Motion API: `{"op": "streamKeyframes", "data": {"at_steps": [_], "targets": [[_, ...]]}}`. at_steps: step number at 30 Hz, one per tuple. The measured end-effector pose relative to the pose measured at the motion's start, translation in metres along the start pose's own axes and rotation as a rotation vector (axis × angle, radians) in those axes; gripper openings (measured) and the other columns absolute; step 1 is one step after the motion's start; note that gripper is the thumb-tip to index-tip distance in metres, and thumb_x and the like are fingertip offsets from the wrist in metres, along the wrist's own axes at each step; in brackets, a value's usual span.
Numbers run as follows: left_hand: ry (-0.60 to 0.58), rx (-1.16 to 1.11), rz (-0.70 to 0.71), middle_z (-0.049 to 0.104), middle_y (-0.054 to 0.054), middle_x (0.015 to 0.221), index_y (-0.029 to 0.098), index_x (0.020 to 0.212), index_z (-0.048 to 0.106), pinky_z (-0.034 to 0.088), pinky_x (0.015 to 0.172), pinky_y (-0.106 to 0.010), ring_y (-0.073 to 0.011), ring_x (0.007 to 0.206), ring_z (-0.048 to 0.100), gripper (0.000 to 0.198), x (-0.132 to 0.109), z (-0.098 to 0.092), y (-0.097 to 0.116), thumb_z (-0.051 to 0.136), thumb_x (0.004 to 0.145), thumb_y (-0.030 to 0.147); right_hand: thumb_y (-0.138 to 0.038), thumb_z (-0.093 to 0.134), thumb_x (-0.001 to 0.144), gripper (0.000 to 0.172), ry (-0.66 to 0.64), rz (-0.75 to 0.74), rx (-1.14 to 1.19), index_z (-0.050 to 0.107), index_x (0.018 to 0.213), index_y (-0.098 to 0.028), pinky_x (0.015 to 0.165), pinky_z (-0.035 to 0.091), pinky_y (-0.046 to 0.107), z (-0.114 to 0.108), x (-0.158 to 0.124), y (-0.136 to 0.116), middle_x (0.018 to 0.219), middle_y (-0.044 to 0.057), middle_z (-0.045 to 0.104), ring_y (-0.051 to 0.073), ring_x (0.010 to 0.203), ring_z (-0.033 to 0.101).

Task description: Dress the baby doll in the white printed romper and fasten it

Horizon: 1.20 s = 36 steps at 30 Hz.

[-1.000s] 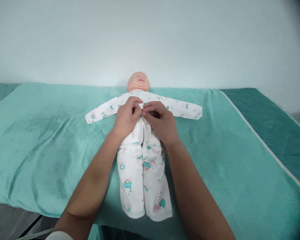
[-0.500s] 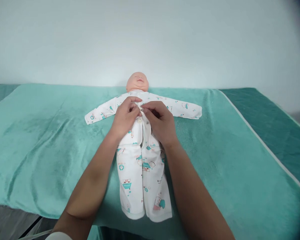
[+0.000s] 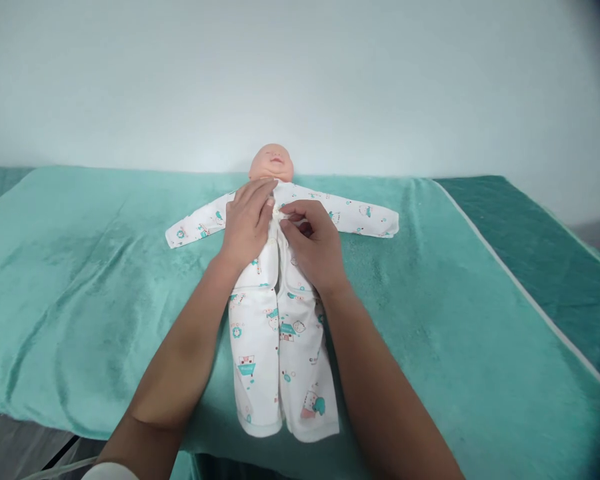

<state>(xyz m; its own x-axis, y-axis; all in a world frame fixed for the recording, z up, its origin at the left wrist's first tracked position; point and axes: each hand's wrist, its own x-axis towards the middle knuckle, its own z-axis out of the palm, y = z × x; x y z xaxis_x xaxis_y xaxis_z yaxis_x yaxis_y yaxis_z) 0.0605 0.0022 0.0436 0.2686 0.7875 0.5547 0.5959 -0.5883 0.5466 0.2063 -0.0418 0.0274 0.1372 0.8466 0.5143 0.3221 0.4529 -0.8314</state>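
Probably working the shirt [image 3: 300, 192] fastening [image 3: 277, 214].
My right hand [image 3: 314, 241] pinches there; left hand [image 3: 249, 223] rests flat; next needs steady cloth.

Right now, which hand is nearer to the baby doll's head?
Left. The left hand lies on the printed top, just below the baby doll's head; the right hand is lower, at the front opening.

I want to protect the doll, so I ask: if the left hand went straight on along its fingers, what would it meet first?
Beyond the shirt under its fingers, the left hand would probably meet the doll's head first, though depth is unclear.
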Motion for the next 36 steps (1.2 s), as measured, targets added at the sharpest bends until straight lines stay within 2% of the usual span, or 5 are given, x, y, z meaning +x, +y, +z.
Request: {"op": "streamKeyframes", "data": {"at_steps": [5, 8, 16, 26, 36], "targets": [[-0.088, 0.051, -0.078, 0.058, -0.011, 0.153, 0.025, 0.149, 0.052, 0.029, 0.122, -0.048, -0.0260, 0.151, 0.041, 0.049, 0.003, -0.001, 0.000, 0.029, 0.110, 0.043, -0.029, 0.058, 0.097, 0.030, -0.050, -0.127, -0.166, 0.063, 0.127, -0.032, 0.116, 0.043, 0.049, 0.001, 0.001, 0.005, 0.138, 0.006, 0.064, 0.025, 0.134, 0.054], [-0.085, 0.061, -0.113, 0.060, -0.012, 0.150, 0.023, 0.148, 0.054, 0.031, 0.120, -0.047, -0.0265, 0.147, 0.045, 0.048, 0.003, -0.001, 0.001, 0.031, 0.109, 0.041, -0.041, 0.055, 0.102, 0.040, -0.119, -0.118, -0.215, 0.058, 0.140, -0.032, 0.123, 0.036, 0.052, 0.002, 0.005, 0.011, 0.150, 0.007, 0.058, 0.026, 0.143, 0.048], [-0.071, 0.042, -0.143, 0.062, -0.011, 0.148, 0.023, 0.145, 0.056, 0.034, 0.117, -0.048, -0.0272, 0.142, 0.049, 0.044, 0.003, 0.001, -0.001, 0.036, 0.107, 0.031, -0.056, 0.050, 0.103, 0.043, -0.207, -0.055, -0.265, 0.063, 0.137, -0.034, 0.124, 0.030, 0.057, 0.006, 0.030, 0.024, 0.152, 0.003, 0.059, 0.030, 0.144, 0.045], [-0.077, 0.081, -0.150, 0.064, -0.009, 0.146, 0.027, 0.143, 0.058, 0.035, 0.117, -0.047, -0.0268, 0.141, 0.049, 0.043, 0.003, 0.002, 0.001, 0.036, 0.107, 0.030, -0.048, 0.054, 0.102, 0.029, -0.178, -0.042, -0.267, 0.066, 0.123, -0.031, 0.118, 0.037, 0.055, 0.005, 0.035, 0.026, 0.138, 0.007, 0.066, 0.030, 0.132, 0.054], [-0.064, 0.093, -0.141, 0.064, -0.009, 0.146, 0.025, 0.140, 0.059, 0.036, 0.116, -0.046, -0.0270, 0.138, 0.051, 0.041, 0.002, 0.003, 0.002, 0.036, 0.107, 0.031, -0.051, 0.051, 0.103, 0.035, -0.159, -0.024, -0.295, 0.068, 0.128, -0.034, 0.123, 0.031, 0.059, 0.008, 0.035, 0.039, 0.148, 0.007, 0.059, 0.030, 0.141, 0.048]]}}
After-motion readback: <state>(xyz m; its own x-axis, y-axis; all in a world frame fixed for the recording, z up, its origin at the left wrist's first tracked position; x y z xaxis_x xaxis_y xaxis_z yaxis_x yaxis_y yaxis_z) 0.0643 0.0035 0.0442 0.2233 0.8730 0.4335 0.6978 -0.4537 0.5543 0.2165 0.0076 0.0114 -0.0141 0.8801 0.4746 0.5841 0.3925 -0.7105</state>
